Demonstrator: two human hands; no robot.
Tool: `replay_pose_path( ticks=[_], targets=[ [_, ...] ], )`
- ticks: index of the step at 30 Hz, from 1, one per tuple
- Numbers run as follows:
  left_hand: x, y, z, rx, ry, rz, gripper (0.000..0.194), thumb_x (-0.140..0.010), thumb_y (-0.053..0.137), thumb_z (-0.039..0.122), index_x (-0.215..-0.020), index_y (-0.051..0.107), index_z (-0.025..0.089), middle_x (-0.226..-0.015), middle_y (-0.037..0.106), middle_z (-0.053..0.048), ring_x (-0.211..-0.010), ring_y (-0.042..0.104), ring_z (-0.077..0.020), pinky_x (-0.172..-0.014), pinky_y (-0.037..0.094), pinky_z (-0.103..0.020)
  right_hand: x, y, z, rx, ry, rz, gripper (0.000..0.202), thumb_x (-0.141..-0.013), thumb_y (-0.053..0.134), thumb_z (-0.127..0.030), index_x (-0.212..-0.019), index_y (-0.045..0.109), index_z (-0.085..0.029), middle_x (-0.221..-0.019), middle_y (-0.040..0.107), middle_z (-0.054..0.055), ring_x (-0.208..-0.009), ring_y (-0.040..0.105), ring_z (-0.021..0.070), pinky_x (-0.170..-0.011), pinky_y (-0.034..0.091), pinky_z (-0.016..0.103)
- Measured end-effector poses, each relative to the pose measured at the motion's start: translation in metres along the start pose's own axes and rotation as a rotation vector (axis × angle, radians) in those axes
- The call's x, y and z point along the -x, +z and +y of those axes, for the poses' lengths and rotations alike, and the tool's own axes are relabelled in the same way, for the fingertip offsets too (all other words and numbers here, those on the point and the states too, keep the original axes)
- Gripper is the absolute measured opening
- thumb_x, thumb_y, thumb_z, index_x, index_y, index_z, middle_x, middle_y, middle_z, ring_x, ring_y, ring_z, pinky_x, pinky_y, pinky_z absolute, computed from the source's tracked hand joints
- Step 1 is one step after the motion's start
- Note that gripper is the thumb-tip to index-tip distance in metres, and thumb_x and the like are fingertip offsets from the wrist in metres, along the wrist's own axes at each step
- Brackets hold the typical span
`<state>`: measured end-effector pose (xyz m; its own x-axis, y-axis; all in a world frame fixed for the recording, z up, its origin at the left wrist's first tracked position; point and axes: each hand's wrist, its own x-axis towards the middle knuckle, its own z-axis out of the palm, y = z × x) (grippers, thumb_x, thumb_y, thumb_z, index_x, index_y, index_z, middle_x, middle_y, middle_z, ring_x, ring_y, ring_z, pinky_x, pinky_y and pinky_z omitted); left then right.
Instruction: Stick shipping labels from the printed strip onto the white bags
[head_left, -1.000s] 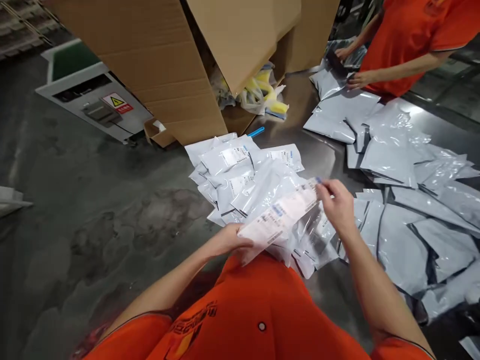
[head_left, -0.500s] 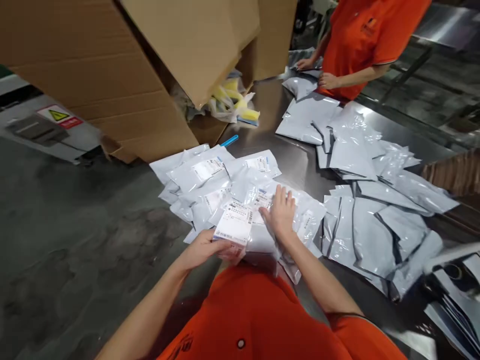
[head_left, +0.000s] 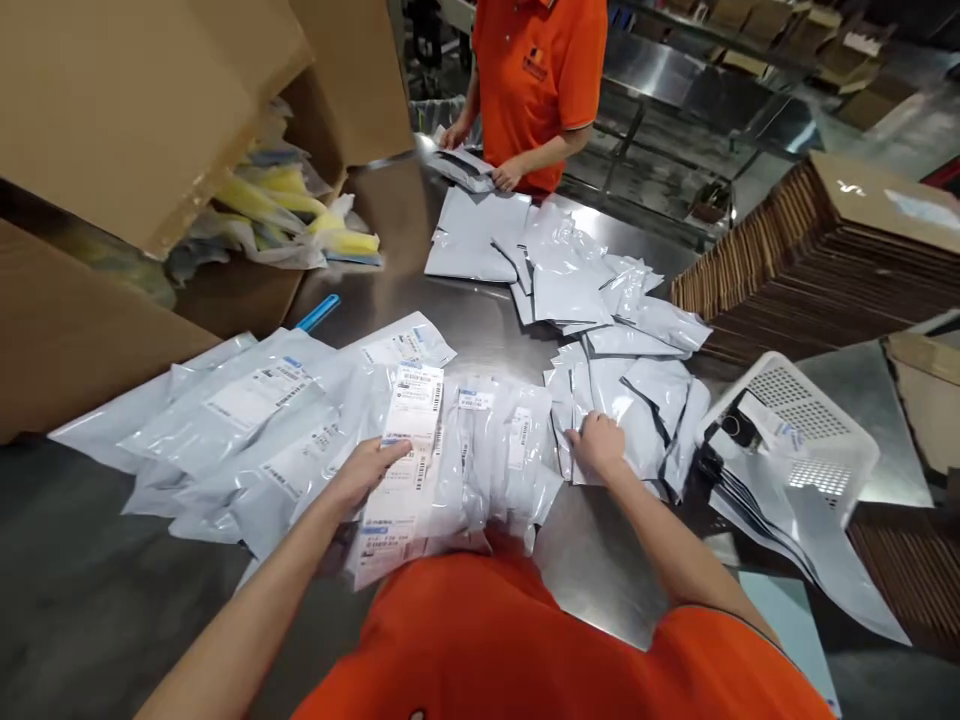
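Left fingers [head_left: 391, 453] holding label strip [head_left: 409, 485], right fingers [head_left: 577, 440] on grey mailers [head_left: 611, 388]

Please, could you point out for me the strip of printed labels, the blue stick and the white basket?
Strip of printed labels [head_left: 403, 490]: head view, on the middle of its printed face.
Blue stick [head_left: 318, 312]: head view, about halfway along its visible length.
White basket [head_left: 810, 405]: head view, on its bare perforated part.

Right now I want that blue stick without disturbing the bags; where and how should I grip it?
Probably pinch the slim blue stick across its far end, coming from the right: that end reaches out over the metal table, while the bags crowd its near end and the cardboard box stands on its left.
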<state>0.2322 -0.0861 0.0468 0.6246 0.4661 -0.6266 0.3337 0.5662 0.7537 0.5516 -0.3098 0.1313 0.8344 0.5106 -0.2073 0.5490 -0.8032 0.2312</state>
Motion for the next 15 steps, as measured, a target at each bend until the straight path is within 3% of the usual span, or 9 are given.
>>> replay_pose_path(
  ticks=[3,7,10,13,15],
  targets=[
    [0.011,0.001,0.008,0.113,-0.019,0.005,0.044,-0.059,0.083,0.042,-0.089,0.070,0.012,-0.078,0.076,-0.008,-0.072,0.070,-0.0219,-0.066,0.056,-0.029,0.006,0.002,0.020,-0.023,0.029,-0.098,0.030,-0.088,0.054,-0.026,-0.104,0.066,-0.004,-0.102,0.069,0.024,-0.097,0.066,0.0291,-0.082,0.047,0.034],
    [0.047,-0.010,0.013,0.189,0.029,0.048,0.047,-0.057,0.085,0.044,-0.090,0.071,0.013,-0.080,0.076,-0.007,-0.075,0.069,-0.0213,-0.067,0.055,-0.027,0.014,-0.033,0.016,-0.155,-0.018,-0.050,0.032,-0.091,0.041,-0.029,-0.092,0.068,-0.013,-0.088,0.072,0.015,-0.082,0.067,0.0228,-0.068,0.045,0.029],
    [0.091,-0.022,0.013,0.152,0.061,0.089,0.051,-0.055,0.084,0.048,-0.089,0.072,0.012,-0.080,0.075,-0.007,-0.074,0.068,-0.0225,-0.066,0.054,-0.029,0.037,-0.059,-0.024,-0.554,-0.188,-0.059,0.028,-0.088,0.045,-0.036,-0.078,0.064,-0.018,-0.066,0.065,0.005,-0.063,0.062,0.0185,-0.056,0.043,0.026],
    [0.137,-0.028,0.014,0.017,0.042,0.085,0.047,-0.059,0.081,0.051,-0.086,0.074,0.013,-0.076,0.074,-0.007,-0.070,0.066,-0.0244,-0.061,0.053,-0.031,0.072,-0.069,-0.090,-0.995,-0.453,-0.402,0.024,-0.086,0.054,-0.041,-0.084,0.064,-0.019,-0.061,0.062,0.000,-0.054,0.058,0.0155,-0.050,0.044,0.025],
    [0.161,-0.027,0.012,-0.099,0.037,0.064,0.042,-0.064,0.078,0.050,-0.085,0.075,0.014,-0.076,0.073,-0.007,-0.072,0.066,-0.0255,-0.061,0.053,-0.031,0.089,-0.070,-0.131,-1.113,-0.612,-0.588,0.032,-0.086,0.057,-0.044,-0.103,0.065,-0.017,-0.076,0.068,0.003,-0.064,0.063,0.0155,-0.056,0.050,0.025]
  ],
)
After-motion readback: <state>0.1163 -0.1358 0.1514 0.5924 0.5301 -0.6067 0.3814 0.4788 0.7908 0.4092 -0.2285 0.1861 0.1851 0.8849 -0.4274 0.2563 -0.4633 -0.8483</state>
